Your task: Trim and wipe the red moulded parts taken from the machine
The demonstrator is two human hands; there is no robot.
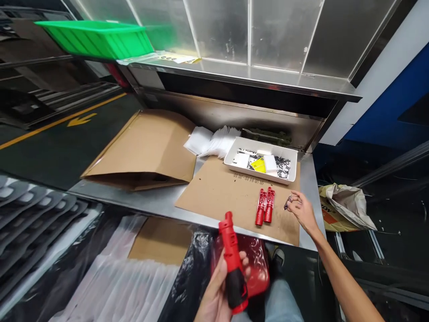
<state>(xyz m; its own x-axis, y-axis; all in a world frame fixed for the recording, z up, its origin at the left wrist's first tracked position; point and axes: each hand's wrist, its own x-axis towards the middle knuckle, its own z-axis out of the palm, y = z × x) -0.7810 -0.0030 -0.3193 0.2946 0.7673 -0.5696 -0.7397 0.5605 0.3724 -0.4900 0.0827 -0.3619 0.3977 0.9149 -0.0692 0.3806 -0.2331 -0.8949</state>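
Note:
My left hand [217, 286] is wrapped round a red tool housing with a black grip [231, 259], held up in front of the bench edge. Over the right end of the bench, my right hand [302, 211] pinches a small shiny metal part [288, 202]; its exact kind is too small to tell. Just left of that hand, two red plastic shell halves [260, 207] [269, 205] lie side by side on a flat cardboard sheet [214, 192]. Behind them stands a white tray [284, 180] with many small dark pieces, white blocks and a yellow label.
A large open cardboard box [147, 147] lies on the bench's left, beside white sheets [221, 139]. A green bin [97, 40] sits on the metal shelf [241, 74]. Below are bagged white sheets [124, 286] and a red stool [259, 268]. A sack [348, 205] stands right.

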